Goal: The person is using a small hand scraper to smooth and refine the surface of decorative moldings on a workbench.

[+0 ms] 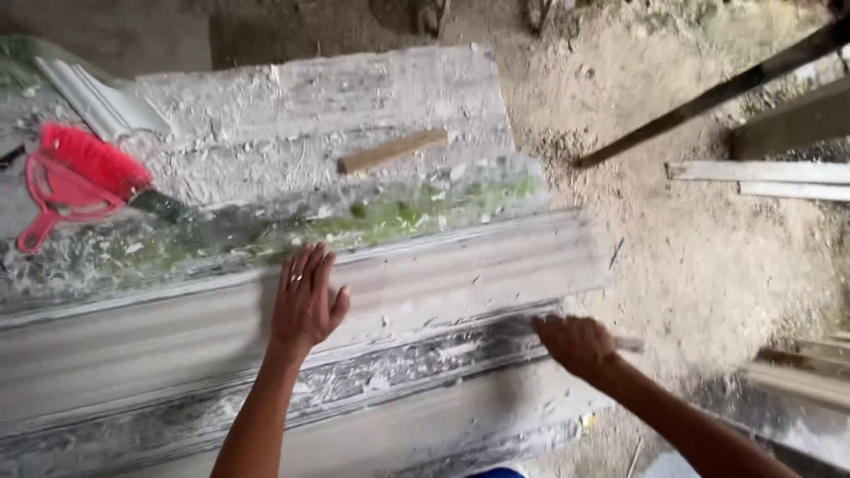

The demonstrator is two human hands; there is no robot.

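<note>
A long pale plaster moulding (460,270) lies lengthwise across a plaster-crusted work table (292,106). My left hand (305,299) rests flat on the moulding's top, fingers spread, with a ring on one finger. My right hand (574,343) is closed around a small pale tool (630,343) near the moulding's right end, at its lower edge. The picture is blurred, so the tool's kind is unclear.
A red dustpan and brush (75,177) lie at the table's left. A short wooden stick (392,151) lies on the table behind a greenish strip (381,219). Sandy ground (699,257) lies to the right, with a dark pole (717,93) and pale strips (761,173).
</note>
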